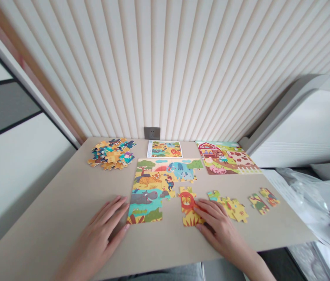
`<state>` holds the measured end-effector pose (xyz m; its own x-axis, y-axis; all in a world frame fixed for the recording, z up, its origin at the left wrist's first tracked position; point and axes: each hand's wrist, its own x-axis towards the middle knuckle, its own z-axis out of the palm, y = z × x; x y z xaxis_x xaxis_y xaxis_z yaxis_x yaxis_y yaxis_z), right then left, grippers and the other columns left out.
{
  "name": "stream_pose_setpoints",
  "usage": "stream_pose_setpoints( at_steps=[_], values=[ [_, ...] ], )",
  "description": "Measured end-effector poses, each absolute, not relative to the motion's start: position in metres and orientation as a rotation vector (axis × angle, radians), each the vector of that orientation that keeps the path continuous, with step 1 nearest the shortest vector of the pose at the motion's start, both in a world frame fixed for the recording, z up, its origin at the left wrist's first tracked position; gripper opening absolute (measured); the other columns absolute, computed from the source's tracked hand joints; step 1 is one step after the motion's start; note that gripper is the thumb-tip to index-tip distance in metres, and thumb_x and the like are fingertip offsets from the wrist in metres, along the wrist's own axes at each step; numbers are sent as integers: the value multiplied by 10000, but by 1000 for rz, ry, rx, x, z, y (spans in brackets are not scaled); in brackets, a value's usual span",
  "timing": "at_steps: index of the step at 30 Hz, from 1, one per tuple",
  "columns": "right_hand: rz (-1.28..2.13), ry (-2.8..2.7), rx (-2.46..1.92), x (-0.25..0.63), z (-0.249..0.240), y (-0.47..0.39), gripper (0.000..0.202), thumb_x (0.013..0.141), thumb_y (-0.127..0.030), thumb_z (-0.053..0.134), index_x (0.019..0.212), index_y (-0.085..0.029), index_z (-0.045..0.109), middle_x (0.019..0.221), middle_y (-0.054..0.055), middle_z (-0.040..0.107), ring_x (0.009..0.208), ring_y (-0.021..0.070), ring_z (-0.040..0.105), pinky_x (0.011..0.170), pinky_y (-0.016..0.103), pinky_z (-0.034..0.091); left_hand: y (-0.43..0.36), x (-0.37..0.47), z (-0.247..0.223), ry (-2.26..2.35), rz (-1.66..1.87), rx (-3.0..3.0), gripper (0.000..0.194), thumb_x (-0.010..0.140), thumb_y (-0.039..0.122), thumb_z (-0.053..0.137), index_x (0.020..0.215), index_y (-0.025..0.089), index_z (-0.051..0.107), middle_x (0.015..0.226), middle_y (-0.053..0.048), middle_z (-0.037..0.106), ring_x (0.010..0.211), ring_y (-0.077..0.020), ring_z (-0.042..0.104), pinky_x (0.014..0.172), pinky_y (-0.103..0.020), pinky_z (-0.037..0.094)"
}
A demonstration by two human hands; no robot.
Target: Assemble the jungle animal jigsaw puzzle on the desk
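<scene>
A partly joined jigsaw puzzle (147, 183) with a hippo, a leopard and elephants lies flat in the middle of the table. My left hand (106, 224) rests at its lower left edge, fingers stretched out and fingertips touching or nearly touching it. To the right, apart from the joined part, lies a lion section (187, 203) of puzzle pieces. My right hand (219, 222) lies over its right side with fingers extended, the fingertips on the pieces. Several loose yellow and green pieces (236, 208) lie just beyond my right hand, partly covered by it.
A heap of loose puzzle pieces (113, 154) sits at the back left. A small picture card (165, 149) lies by the wall, below a socket (152, 133). A farm puzzle (226, 158) lies at the back right. Two loose groups of pieces (259, 203) are near the right edge.
</scene>
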<state>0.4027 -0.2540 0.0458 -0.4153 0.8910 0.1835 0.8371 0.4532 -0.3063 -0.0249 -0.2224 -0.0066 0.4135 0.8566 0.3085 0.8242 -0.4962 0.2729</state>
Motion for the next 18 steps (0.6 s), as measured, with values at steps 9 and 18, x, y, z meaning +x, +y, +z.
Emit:
stream_pose_setpoints(
  at_steps=[9, 18],
  values=[
    [199, -2406, -1495, 414, 45, -256, 479, 1019, -339, 579, 1497, -330, 551, 1580, 52, 509, 1466, 308, 459, 1199, 550, 404, -222, -25, -7, 1531, 590, 2578, 603, 997, 476, 587, 1561, 309, 456, 1613, -27, 455, 1493, -319, 416, 1200, -496, 448],
    [45, -2228, -1637, 475, 32, -266, 444, 1041, -317, 499, 1478, -324, 578, 1537, 55, 559, 1440, 307, 498, 1174, 546, 446, -220, -26, -7, 1506, 611, 2627, 599, 1006, 481, 561, 1563, 295, 438, 1604, -53, 465, 1479, -325, 435, 1194, -504, 447]
  ],
)
